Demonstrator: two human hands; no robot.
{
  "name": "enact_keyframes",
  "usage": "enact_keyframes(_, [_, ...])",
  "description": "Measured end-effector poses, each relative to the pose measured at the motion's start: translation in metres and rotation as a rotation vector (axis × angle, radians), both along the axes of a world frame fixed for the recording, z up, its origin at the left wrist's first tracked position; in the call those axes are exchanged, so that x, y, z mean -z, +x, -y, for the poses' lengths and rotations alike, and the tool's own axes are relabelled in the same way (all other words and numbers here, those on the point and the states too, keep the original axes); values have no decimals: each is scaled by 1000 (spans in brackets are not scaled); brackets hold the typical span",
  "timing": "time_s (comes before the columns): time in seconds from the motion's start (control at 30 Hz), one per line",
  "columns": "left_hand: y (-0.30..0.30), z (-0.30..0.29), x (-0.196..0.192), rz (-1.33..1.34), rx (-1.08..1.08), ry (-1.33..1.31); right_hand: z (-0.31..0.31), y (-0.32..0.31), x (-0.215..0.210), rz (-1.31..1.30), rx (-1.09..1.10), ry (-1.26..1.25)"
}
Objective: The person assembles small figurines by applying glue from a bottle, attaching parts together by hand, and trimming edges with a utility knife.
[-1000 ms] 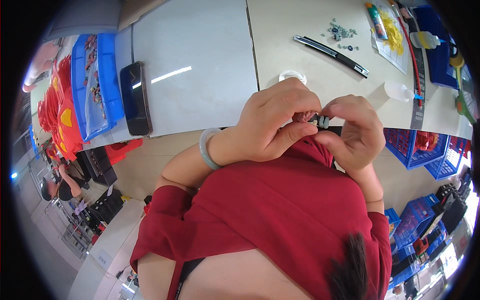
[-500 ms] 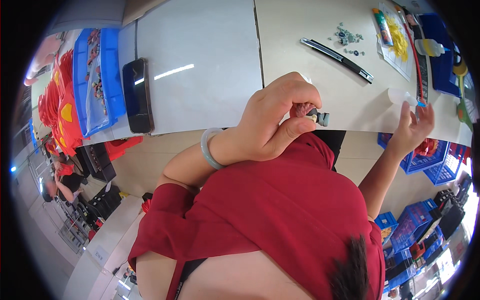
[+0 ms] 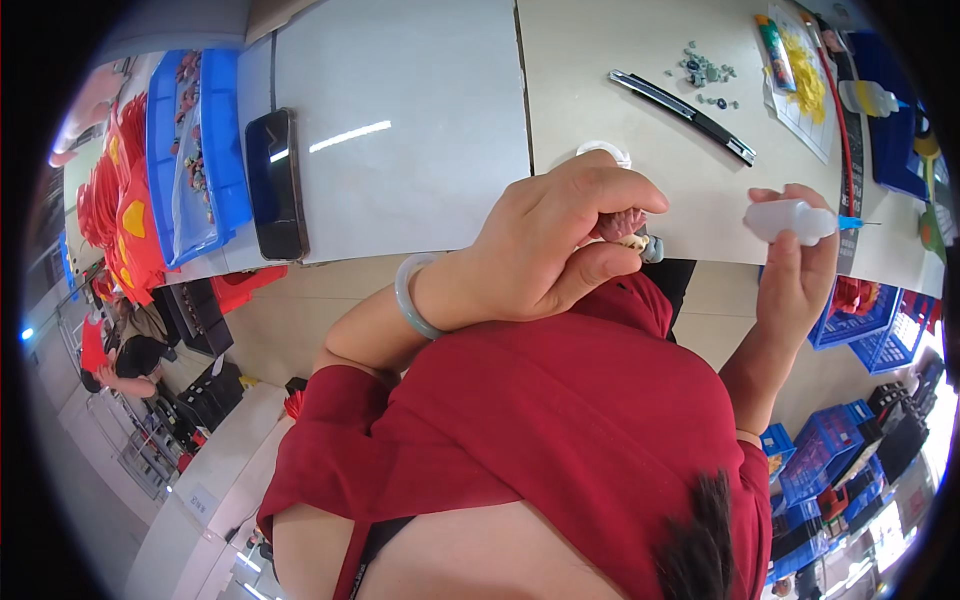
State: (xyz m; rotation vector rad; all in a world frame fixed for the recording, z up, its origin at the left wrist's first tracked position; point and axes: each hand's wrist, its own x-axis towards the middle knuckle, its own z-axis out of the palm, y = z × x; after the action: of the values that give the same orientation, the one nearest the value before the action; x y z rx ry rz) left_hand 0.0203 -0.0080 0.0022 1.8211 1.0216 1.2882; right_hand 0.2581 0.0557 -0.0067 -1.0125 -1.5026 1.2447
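Pinched between thumb and curled fingers of my left hand is a small figurine, with reddish, cream and grey-green parts showing; the fingers cover much of it. My right hand grips a white plastic needle-tip bottle lying on its side, its thin blue needle tip pointing right. Both hands are above the front edge of the table, apart from each other. Beyond them on the tabletop lie a black utility knife and a scatter of small grey-green pieces. A white ring-shaped item is partly hidden behind my left hand.
A phone and a blue bin of small coloured pieces are at the left. Back right are yellow bits on paper, a green tube, another bottle and a red stick. Blue crates stand below right.
My right hand has closed on the white bottle, lifted it and brought it slightly left. The left hand still holds the figurine, turned a little and shifted slightly right.
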Motion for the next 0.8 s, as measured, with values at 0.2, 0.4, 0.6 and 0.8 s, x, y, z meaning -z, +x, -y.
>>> enact_keyframes(0.2, [2,-1,0,4,-13,13,14,-26,-22,246,-119,222])
enact_keyframes(0.4, [1,0,-3,-18,-19,-19,13,-30,-35,602,18,678])
enact_keyframes(0.6, [2,1,-3,-25,-22,-41,16,-26,-37,657,109,849])
enact_keyframes(0.8, [3,0,-2,-8,-24,-50,18,-24,-41,716,83,832])
